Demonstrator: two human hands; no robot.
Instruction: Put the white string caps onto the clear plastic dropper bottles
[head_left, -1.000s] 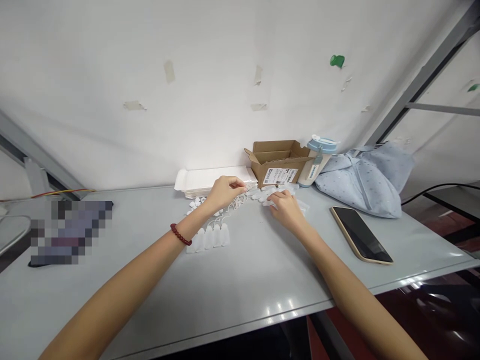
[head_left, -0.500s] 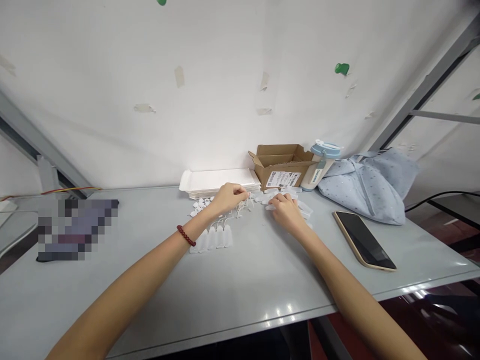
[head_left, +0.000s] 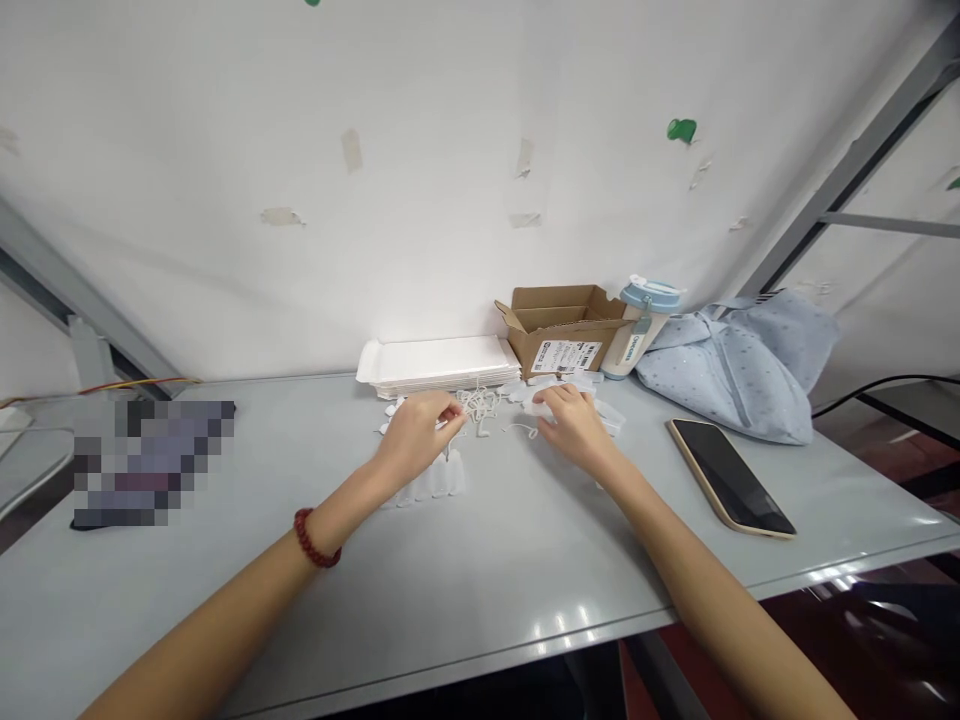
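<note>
My left hand (head_left: 420,435) is closed in a pinch at the left of a small heap of white cords (head_left: 480,402). What its fingertips hold is too small to make out. Partly beneath this hand lies a row of translucent plastic sleeves (head_left: 442,478), with short cords at their tops. Small white pieces (head_left: 391,408) show behind the hand. My right hand (head_left: 574,425) has curled fingers on a translucent plastic piece (head_left: 536,408) at the edge of a pile of similar pieces (head_left: 611,418). A loose white cord (head_left: 520,428) lies by its thumb.
A stack of flat white boxes (head_left: 442,358) and an open cardboard box (head_left: 566,335) stand along the wall. To the right are a white and blue cup (head_left: 637,330), a light blue bag (head_left: 727,375) and a phone (head_left: 731,480). A blurred dark item (head_left: 154,460) lies left.
My left hand has moved left and nearer to me, from the cord heap to above the row of sleeves. My right hand stays at the pile, nearly unmoved. The view has shifted slightly.
</note>
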